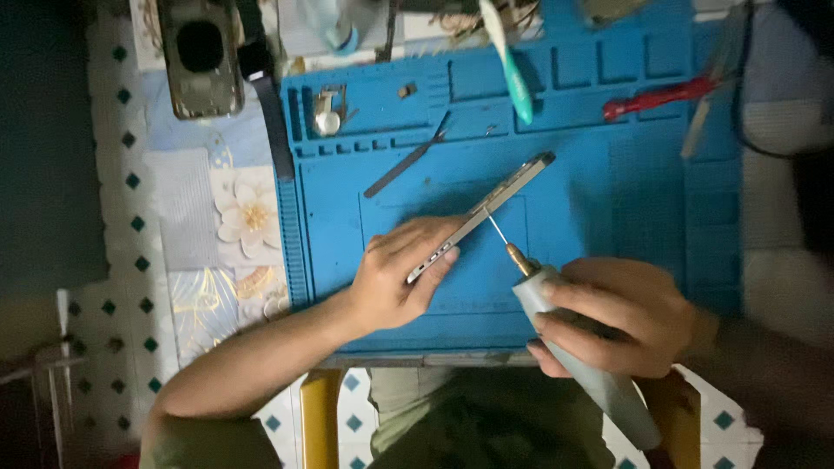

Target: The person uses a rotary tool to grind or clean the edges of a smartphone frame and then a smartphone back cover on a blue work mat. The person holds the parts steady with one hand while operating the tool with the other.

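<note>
My right hand (621, 317) grips a grey electric screwdriver (582, 356), its end cut off near me; my left hand (404, 274) clasps a slim silver phone (482, 215) on edge, bit touching.

The scene is seen through a single view, taken from a camera worn on the person's head and aimed almost straight down. The blue work mat (608, 191) is viewed from directly above and at close range, so that it fills most of the middle of the frame. The person's own forearms are seen entering from the lower edge, with the left hand (400, 274) and the right hand (621, 317) held low in the frame. A patterned tablecloth (187, 226) is taken in along the left side. The far edge of the mat is cut off at the top. No second view is provided, so nothing is shared.
</note>
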